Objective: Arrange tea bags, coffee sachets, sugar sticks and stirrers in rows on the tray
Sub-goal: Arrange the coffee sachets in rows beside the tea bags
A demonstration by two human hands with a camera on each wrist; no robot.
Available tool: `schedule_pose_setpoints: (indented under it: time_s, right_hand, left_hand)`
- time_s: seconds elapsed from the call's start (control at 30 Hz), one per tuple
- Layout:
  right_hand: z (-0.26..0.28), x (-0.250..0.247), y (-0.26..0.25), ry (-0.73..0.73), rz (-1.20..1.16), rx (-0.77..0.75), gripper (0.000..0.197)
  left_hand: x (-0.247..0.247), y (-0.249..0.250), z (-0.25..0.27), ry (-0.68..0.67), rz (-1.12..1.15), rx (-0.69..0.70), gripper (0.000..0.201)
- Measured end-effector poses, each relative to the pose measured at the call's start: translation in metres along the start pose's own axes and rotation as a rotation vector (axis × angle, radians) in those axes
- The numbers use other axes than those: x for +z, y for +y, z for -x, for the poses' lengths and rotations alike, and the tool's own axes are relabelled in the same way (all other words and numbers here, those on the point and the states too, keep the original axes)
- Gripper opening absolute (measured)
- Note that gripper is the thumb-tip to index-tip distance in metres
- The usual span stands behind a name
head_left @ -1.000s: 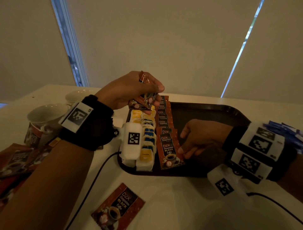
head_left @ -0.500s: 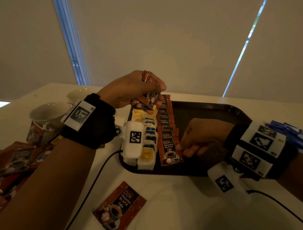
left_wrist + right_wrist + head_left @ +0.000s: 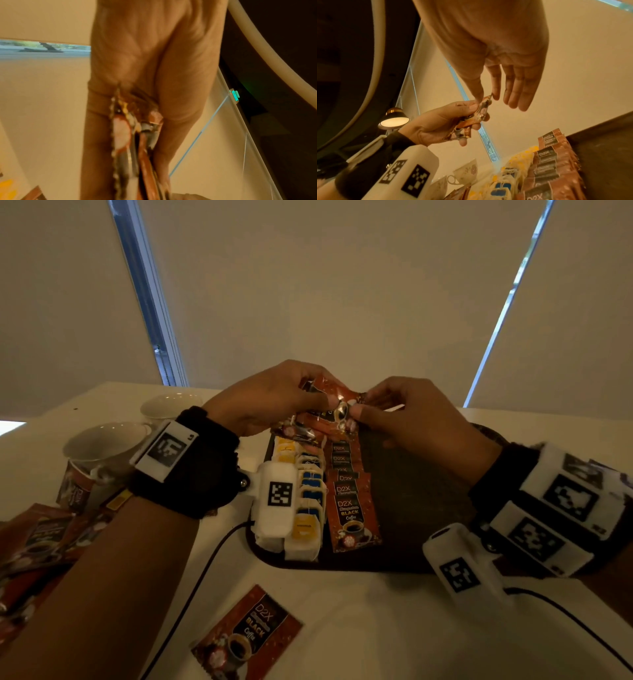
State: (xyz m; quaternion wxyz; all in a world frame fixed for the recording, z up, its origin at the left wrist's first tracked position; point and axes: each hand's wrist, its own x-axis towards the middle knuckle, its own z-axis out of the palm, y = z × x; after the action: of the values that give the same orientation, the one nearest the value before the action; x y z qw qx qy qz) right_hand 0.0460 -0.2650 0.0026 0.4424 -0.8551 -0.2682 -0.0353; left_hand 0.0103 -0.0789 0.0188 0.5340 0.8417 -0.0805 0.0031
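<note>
- Pinching the corner of a coffee sachet (image 3: 486, 100) between thumb and forefinger, the right hand (image 3: 407, 419) kept its other three fingers (image 3: 517, 93) straight and loosely together.
- Curled fingers and thumb of the left hand (image 3: 263, 402) were clamped round a small bunch of sachets (image 3: 310, 428), the pinched one sticking out of the bunch toward the right hand.
- From the left wrist view, the bunch (image 3: 135, 142) showed edge-on and blurred, pressed between thumb and fingers; how many sachets it held could not be told.
- Both hands met in the air above the far end of the dark tray (image 3: 418, 508).
- On the tray, a row of coffee sachets (image 3: 349, 505) lay overlapping, running from the near edge toward the hands.
- Just beside it on the left lay a row of tea bags (image 3: 306, 508) with yellow and blue tags, partly hidden by the white camera block on the left wrist.
- One loose sachet (image 3: 248, 635) lay on the white table (image 3: 376, 628) in front of the tray.
- A heap of further sachets (image 3: 30, 546) lay at the table's left edge.
- Two white cups (image 3: 102, 446) stood left of the tray, behind the left wrist.
</note>
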Motion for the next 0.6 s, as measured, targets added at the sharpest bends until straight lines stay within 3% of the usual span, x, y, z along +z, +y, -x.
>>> schedule_pose_setpoints:
  time_s: [0.1, 0.2, 0.4, 0.6]
  right_hand:
    - [-0.001, 0.001, 0.004, 0.074, -0.021, -0.045, 0.024]
    - [-0.001, 0.001, 0.005, 0.022, -0.008, -0.039, 0.012]
    - [0.01, -0.008, 0.009, -0.163, -0.227, 0.2, 0.005]
    - [0.022, -0.013, 0.016, -0.337, -0.164, 0.4, 0.011]
  left_hand:
    - [0.001, 0.001, 0.002, -0.054, -0.109, -0.012, 0.012]
    - [0.005, 0.002, 0.001, -0.078, -0.146, -0.035, 0.01]
    - [0.009, 0.002, 0.0, -0.121, -0.171, -0.044, 0.022]
    - [0.011, 0.005, 0.0, -0.069, -0.178, 0.0, 0.02]
